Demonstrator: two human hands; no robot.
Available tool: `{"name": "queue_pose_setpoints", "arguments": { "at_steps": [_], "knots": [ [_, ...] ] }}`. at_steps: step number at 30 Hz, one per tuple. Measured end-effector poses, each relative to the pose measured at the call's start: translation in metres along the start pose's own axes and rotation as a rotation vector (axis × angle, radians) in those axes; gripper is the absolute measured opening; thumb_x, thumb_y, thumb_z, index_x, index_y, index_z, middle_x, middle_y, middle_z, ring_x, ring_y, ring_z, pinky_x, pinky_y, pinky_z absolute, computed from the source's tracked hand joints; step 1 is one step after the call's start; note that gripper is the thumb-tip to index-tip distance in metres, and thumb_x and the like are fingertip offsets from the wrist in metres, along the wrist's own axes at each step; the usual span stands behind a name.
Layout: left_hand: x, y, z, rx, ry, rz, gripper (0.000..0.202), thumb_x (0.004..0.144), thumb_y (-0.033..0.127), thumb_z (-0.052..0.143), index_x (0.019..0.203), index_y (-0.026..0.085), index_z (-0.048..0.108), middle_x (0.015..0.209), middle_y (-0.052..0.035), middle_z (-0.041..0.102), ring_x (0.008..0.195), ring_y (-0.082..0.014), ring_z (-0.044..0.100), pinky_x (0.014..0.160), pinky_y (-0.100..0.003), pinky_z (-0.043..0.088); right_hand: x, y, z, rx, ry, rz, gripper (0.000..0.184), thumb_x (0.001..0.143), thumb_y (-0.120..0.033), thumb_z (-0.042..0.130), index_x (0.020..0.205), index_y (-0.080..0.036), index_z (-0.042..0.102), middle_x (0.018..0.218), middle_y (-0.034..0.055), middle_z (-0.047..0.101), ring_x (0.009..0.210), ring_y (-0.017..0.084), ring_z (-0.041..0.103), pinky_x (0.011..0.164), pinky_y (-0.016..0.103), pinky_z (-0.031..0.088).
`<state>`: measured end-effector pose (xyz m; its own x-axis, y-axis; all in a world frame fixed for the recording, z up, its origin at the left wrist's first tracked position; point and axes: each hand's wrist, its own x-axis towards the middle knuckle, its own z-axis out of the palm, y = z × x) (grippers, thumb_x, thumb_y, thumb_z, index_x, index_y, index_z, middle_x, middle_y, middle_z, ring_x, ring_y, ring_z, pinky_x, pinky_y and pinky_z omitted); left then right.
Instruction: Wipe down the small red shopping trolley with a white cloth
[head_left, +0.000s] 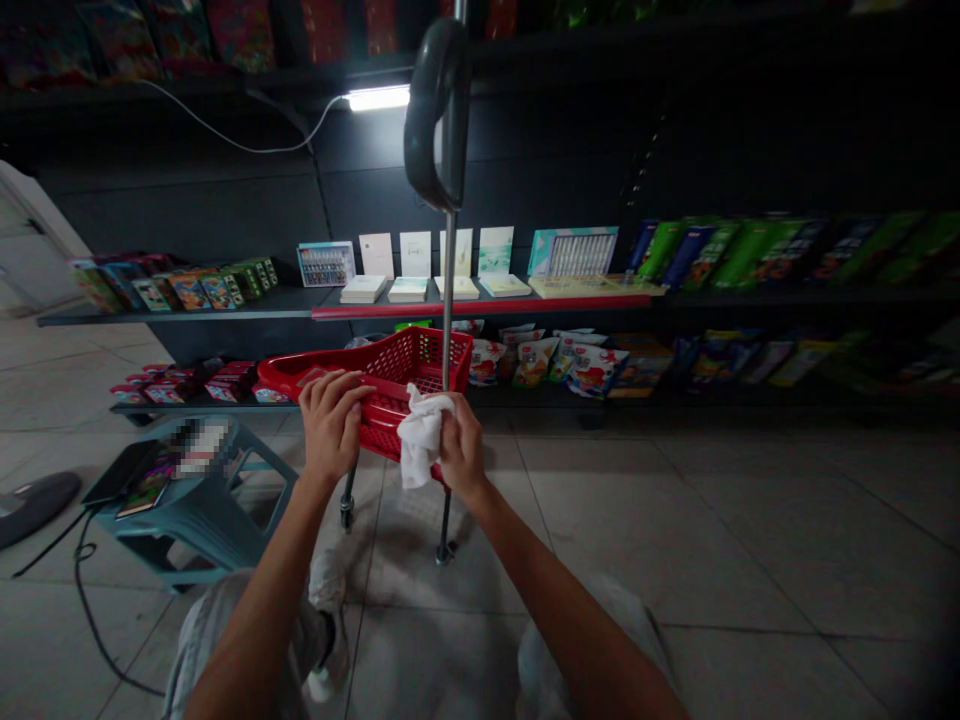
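Note:
A red plastic shopping cart [431, 350] with perforated sides stands in front of me on thin legs with casters. My left hand [330, 415] is closed over the near left part of its rim. Bunched in my right hand [463, 445] is a white cloth [421, 435], which lies against the cart's near side and hangs down over it. My right fingers are partly hidden behind the cloth. A metal pole [448, 290] rises beside the basket to a dark looped handle [437, 115] at the top.
Behind the cart, a dark shelf [480, 305] carries books, boxes and green packets, with snack bags [592, 365] below. On my left, a blue-grey stool [225, 530] bears a dark device and papers. A cable [90, 600] trails on the tiled floor.

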<state>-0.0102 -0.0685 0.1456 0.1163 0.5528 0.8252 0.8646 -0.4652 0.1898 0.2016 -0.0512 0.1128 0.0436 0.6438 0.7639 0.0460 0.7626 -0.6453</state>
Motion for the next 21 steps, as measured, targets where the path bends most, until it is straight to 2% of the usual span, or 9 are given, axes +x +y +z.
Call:
{"name": "queue_pose_setpoints", "arguments": {
  "at_steps": [3, 7, 10, 14, 18, 20, 21],
  "knots": [
    [-0.003, 0.016, 0.004, -0.015, 0.046, -0.033, 0.040, 0.101, 0.029, 0.036, 0.119, 0.025, 0.071, 0.133, -0.0102, 0.068, 0.132, -0.0276, 0.054, 0.113, -0.050, 0.037, -0.003, -0.013, 0.007, -0.086, -0.089, -0.021, 0.031, 0.108, -0.040, 0.036, 0.101, -0.023, 0.062, 0.099, 0.0067, 0.065, 0.096, 0.022, 0.061, 0.089, 0.036, 0.049],
    [-0.003, 0.039, 0.003, -0.026, -0.093, 0.034, 0.036, 0.098, 0.034, 0.041, 0.114, 0.024, 0.071, 0.116, -0.0108, 0.073, 0.110, -0.0282, 0.064, 0.101, -0.046, 0.046, -0.005, -0.021, 0.013, -0.073, -0.154, -0.043, 0.030, 0.108, -0.040, 0.036, 0.105, -0.024, 0.062, 0.101, 0.0067, 0.067, 0.098, 0.022, 0.063, 0.089, 0.035, 0.049],
    [0.003, 0.053, -0.008, 0.041, -0.089, -0.029, 0.035, 0.099, 0.032, 0.041, 0.115, 0.022, 0.070, 0.110, -0.0109, 0.073, 0.106, -0.0290, 0.064, 0.096, -0.045, 0.047, -0.007, -0.020, 0.017, -0.019, -0.157, -0.003, 0.031, 0.108, -0.041, 0.037, 0.101, -0.024, 0.061, 0.097, 0.0058, 0.068, 0.093, 0.021, 0.064, 0.084, 0.033, 0.050],
    [0.010, 0.070, -0.027, 0.140, -0.084, -0.110, 0.031, 0.099, 0.031, 0.046, 0.119, 0.023, 0.069, 0.116, -0.0104, 0.071, 0.112, -0.0302, 0.061, 0.097, -0.044, 0.047, -0.011, -0.019, 0.018, 0.064, -0.161, 0.086, 0.033, 0.106, -0.045, 0.041, 0.093, -0.023, 0.060, 0.085, 0.0030, 0.065, 0.077, 0.018, 0.062, 0.071, 0.029, 0.049],
    [0.003, 0.072, -0.027, 0.129, -0.081, -0.124, 0.032, 0.101, 0.028, 0.043, 0.119, 0.022, 0.070, 0.111, -0.0080, 0.074, 0.100, -0.0251, 0.067, 0.087, -0.038, 0.048, -0.014, -0.023, 0.022, 0.255, -0.137, 0.172, 0.035, 0.103, -0.052, 0.045, 0.092, -0.022, 0.062, 0.078, 0.0008, 0.062, 0.068, 0.015, 0.059, 0.062, 0.026, 0.049],
    [-0.004, 0.063, -0.020, 0.115, -0.050, -0.091, 0.033, 0.102, 0.028, 0.041, 0.107, 0.022, 0.072, 0.096, -0.0059, 0.076, 0.085, -0.0220, 0.068, 0.081, -0.037, 0.046, -0.013, -0.023, 0.026, 0.373, -0.069, 0.268, 0.038, 0.101, -0.056, 0.047, 0.092, -0.022, 0.062, 0.077, 0.0004, 0.062, 0.064, 0.014, 0.058, 0.059, 0.026, 0.050],
    [-0.007, 0.057, -0.016, 0.110, -0.004, -0.064, 0.032, 0.101, 0.028, 0.042, 0.094, 0.022, 0.072, 0.084, -0.0051, 0.074, 0.077, -0.0209, 0.067, 0.079, -0.037, 0.045, -0.012, -0.022, 0.027, 0.420, -0.005, 0.315, 0.041, 0.101, -0.059, 0.046, 0.093, -0.023, 0.063, 0.077, 0.0006, 0.062, 0.062, 0.014, 0.058, 0.057, 0.026, 0.051]
  ]
}}
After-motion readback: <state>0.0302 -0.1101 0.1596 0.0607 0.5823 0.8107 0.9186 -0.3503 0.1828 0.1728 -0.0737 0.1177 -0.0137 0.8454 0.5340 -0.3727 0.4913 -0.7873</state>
